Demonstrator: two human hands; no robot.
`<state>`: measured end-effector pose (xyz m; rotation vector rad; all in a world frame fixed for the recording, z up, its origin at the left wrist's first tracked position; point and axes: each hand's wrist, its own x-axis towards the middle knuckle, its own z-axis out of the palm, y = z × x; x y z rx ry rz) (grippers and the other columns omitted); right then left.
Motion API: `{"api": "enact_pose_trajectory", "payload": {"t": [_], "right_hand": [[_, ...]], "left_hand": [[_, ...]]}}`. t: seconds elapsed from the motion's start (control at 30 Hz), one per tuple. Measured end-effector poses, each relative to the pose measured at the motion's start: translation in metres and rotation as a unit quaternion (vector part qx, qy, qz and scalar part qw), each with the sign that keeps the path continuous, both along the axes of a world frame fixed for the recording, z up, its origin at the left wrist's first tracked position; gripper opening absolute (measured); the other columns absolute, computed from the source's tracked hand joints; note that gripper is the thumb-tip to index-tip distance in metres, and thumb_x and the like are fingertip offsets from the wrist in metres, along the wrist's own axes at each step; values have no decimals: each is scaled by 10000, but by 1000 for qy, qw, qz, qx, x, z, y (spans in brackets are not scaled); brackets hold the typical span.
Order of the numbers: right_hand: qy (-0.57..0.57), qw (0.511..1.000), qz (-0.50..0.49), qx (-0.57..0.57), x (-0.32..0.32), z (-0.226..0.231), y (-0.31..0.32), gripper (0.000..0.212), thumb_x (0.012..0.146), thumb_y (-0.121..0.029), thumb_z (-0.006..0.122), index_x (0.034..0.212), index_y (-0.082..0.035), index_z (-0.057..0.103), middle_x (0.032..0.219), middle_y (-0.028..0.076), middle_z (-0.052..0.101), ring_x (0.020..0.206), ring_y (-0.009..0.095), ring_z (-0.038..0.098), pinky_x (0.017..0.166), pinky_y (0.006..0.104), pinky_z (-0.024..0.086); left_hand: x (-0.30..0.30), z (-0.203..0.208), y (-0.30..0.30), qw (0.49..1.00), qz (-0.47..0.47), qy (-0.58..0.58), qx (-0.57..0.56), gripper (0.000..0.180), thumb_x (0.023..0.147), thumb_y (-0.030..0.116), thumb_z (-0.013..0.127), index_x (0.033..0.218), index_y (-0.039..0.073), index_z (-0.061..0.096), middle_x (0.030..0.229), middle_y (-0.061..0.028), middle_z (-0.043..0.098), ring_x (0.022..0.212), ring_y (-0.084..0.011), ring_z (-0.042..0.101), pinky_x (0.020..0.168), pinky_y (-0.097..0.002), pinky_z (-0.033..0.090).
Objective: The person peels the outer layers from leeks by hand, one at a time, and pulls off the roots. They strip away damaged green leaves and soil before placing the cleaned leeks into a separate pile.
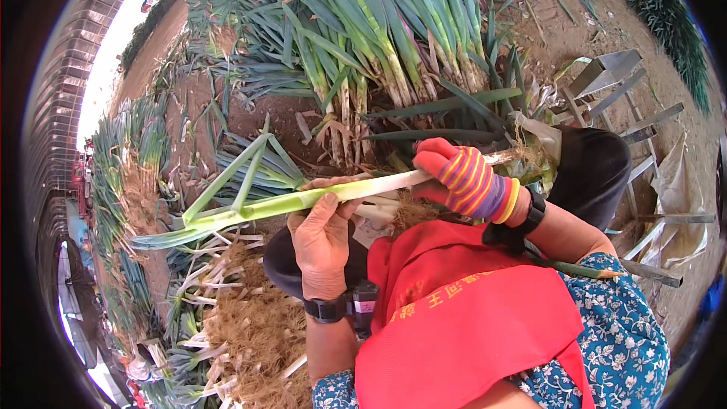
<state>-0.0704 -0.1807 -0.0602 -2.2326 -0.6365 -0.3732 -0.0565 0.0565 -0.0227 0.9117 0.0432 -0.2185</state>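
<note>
A long green onion (382, 183) lies crosswise in front of me, its green leaves to the left and its white stalk and roots to the right. My bare left hand (322, 233) is closed around the light green part, thumb on top. My right hand (468, 182), in a striped glove with red fingertips, grips the white stalk near the root end. The roots hang by my right knee, among pale peeled leaves. Below the stalk, between my hands, more white stalks with roots (401, 214) are partly hidden.
Bundles of green onions (394, 68) stand ahead, with more along the left (136, 174). Root ends form a brown heap (257, 326) beside my left leg. A metal frame (640, 125) is at the right. Loose leaves lie on the dirt (545, 23).
</note>
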Motion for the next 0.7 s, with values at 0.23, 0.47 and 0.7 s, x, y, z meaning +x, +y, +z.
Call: {"api": "enact_pose_trajectory", "payload": {"t": [0.23, 0.47, 0.7], "right_hand": [[29, 990, 58, 122, 3, 8, 16, 192, 785, -115, 657, 930, -11, 585, 903, 165, 592, 759, 373, 586, 613, 384, 485], [5, 997, 46, 66, 6, 5, 22, 81, 788, -74, 620, 804, -34, 551, 761, 150, 556, 679, 357, 568, 547, 406, 449], [2, 998, -25, 55, 22, -23, 15, 118, 718, -92, 625, 688, -40, 523, 659, 153, 539, 612, 349, 553, 505, 421, 441]], "left_hand": [[-4, -8, -14, 1000, -8, 4, 14, 147, 860, 26, 553, 998, -19, 533, 1003, -224, 607, 977, -369, 600, 851, -503, 519], [-5, -2, -14, 999, 0, 2, 32, 142, 860, 17, 535, 992, -35, 526, 996, -237, 605, 969, -385, 599, 836, -499, 528], [-6, -4, -14, 999, -5, 2, 43, 138, 836, -48, 527, 972, -35, 509, 984, -247, 600, 973, -371, 605, 816, -463, 546]]}}
